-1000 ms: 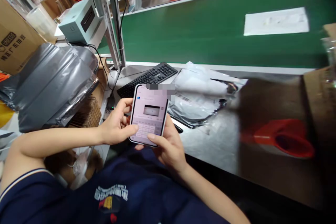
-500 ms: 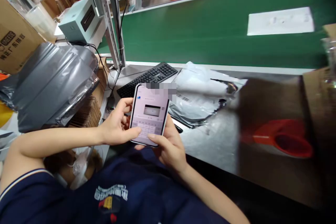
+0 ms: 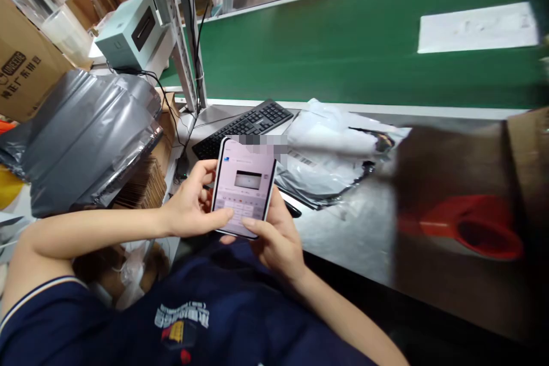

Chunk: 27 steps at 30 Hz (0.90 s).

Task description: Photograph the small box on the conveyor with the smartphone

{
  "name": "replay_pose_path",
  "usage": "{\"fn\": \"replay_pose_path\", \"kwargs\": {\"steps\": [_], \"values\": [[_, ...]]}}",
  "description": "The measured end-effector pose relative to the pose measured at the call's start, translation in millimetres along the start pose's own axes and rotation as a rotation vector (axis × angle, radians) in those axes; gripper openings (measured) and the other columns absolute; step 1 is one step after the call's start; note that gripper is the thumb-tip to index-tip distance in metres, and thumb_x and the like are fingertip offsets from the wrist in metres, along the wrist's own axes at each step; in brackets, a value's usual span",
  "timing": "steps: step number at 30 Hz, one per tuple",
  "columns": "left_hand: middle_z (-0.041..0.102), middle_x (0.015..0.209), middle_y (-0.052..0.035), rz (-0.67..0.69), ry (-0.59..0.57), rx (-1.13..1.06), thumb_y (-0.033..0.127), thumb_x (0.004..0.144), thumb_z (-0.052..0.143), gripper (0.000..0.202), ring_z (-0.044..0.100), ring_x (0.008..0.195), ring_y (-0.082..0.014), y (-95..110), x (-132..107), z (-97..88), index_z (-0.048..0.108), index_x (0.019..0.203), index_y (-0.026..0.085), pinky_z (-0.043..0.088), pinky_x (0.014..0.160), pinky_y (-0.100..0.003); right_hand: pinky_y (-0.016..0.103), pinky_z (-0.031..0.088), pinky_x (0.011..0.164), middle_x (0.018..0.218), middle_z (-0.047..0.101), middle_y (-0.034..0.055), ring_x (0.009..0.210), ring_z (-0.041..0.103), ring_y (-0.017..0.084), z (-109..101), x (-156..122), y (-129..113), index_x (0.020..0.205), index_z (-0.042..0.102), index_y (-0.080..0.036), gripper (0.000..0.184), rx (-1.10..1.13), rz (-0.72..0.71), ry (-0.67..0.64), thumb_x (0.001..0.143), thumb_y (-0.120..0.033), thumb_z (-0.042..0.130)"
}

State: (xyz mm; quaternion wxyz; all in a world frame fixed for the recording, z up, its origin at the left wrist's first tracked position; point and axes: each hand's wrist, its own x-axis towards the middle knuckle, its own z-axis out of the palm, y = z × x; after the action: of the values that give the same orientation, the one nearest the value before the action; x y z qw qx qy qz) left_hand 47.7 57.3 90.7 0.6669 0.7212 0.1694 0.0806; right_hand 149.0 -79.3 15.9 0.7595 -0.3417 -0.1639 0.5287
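Observation:
A smartphone (image 3: 243,189) with a lit screen is held upright in front of my body, tilted slightly. My left hand (image 3: 195,200) grips its left side, with the thumb over the on-screen keyboard. From the lower right, my right hand (image 3: 281,237) wraps around the phone, and that thumb also rests on the lower screen. A small picture and a keyboard show on the display; the text is too small to read. Behind the phone lie a black keyboard (image 3: 244,128) and a clear and white plastic mailer bag (image 3: 328,166), which the phone partly covers.
A green conveyor belt (image 3: 309,57) runs across the back, carrying a white flat packet (image 3: 478,27). Grey plastic bags (image 3: 90,137) lie at left near a cardboard box (image 3: 30,63) and a pale blue box (image 3: 128,31). A blurred red ring-shaped tool (image 3: 484,229) lies at right.
The white packet appears farther right on the belt. My view has shifted slightly, and the things at right sit a little farther right. Both hands keep hold of the smartphone, almost unmoved.

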Motion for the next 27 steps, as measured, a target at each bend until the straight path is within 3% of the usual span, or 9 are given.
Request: {"fn": "replay_pose_path", "kwargs": {"steps": [4,10,14,19,22,27], "values": [[0.059,0.133,-0.0171,0.012,0.022,0.005,0.02,0.082,0.078,0.071,0.065,0.07,-0.0086,-2.3,-0.4,-0.4,0.031,0.136,0.016,0.048,0.052,-0.01,0.032,0.061,0.046,0.131,0.063,0.0134,0.096,0.073,0.032,0.3,1.6,2.2,0.137,0.03,-0.03,0.076,-0.011,0.0,0.001,0.083,-0.038,0.082],[0.062,0.129,-0.0132,0.023,0.077,0.032,0.03,0.092,0.077,0.06,0.07,0.081,-0.0106,-5.0,0.0,-1.4,0.037,0.134,0.016,0.056,0.064,-0.012,0.035,0.066,0.057,0.144,0.051,0.0135,0.113,0.068,0.033,1.3,1.6,3.3,0.136,0.029,-0.032,0.068,-0.078,-0.035,-0.049,0.09,-0.041,0.078],[0.063,0.125,-0.0122,0.045,0.101,0.049,0.031,0.094,0.075,0.056,0.071,0.092,-0.0149,-6.5,1.3,-2.2,0.038,0.133,0.015,0.061,0.071,-0.017,0.032,0.064,0.053,0.146,0.048,0.0144,0.107,0.068,0.029,1.5,2.8,3.1,0.135,0.029,-0.032,0.065,-0.127,-0.06,-0.064,0.092,-0.042,0.077],[0.059,0.128,-0.0126,0.042,0.052,0.034,0.027,0.088,0.076,0.064,0.067,0.079,-0.0091,-5.2,1.6,-3.2,0.035,0.136,0.016,0.052,0.059,-0.01,0.033,0.065,0.053,0.142,0.052,0.0148,0.108,0.069,0.032,0.2,4.0,0.2,0.138,0.028,-0.032,0.073,-0.095,-0.035,-0.037,0.088,-0.042,0.081],[0.057,0.13,-0.0122,0.03,0.014,0.042,0.026,0.087,0.075,0.07,0.062,0.071,-0.0053,-3.9,1.9,-3.2,0.031,0.14,0.018,0.048,0.056,-0.009,0.034,0.064,0.048,0.128,0.06,0.0128,0.091,0.072,0.028,0.0,4.7,-1.9,0.139,0.027,-0.031,0.083,-0.064,-0.019,0.015,0.081,-0.043,0.085],[0.055,0.134,-0.0139,-0.007,0.012,0.048,0.025,0.084,0.074,0.072,0.063,0.072,-0.0075,-3.3,2.5,-3.2,0.03,0.14,0.019,0.049,0.055,-0.012,0.031,0.066,0.053,0.124,0.064,0.0105,0.087,0.073,0.023,1.4,4.0,-2.9,0.139,0.031,-0.029,0.076,-0.12,-0.064,-0.005,0.086,-0.037,0.085]]}}
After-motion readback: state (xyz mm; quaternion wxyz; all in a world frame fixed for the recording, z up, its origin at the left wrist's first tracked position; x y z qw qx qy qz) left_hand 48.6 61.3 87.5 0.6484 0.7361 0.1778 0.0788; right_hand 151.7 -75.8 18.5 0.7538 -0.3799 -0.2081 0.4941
